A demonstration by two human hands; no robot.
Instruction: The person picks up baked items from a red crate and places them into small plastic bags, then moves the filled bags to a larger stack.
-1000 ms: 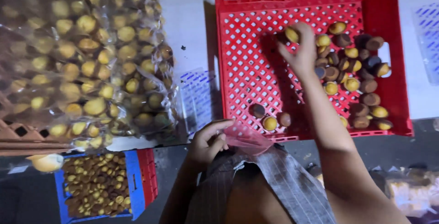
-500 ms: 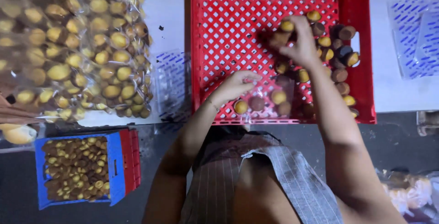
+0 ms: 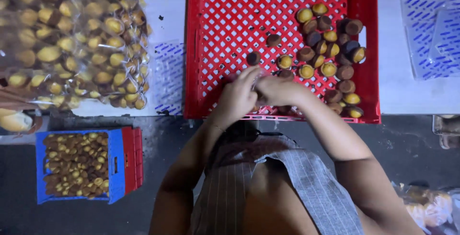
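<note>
white worktop (image 3: 407, 96) carries red perforated crate (image 3: 230, 19); left hand (image 3: 238, 97) and right hand (image 3: 278, 90) meet at its near edge, fingers bunched together, grip unclear; small round cakes (image 3: 330, 52) just beyond fingertips.

Both hands, left hand (image 3: 238, 97) and right hand (image 3: 278, 91), meet over small cakes (image 3: 330, 48) in the red crate (image 3: 225, 29).
</note>
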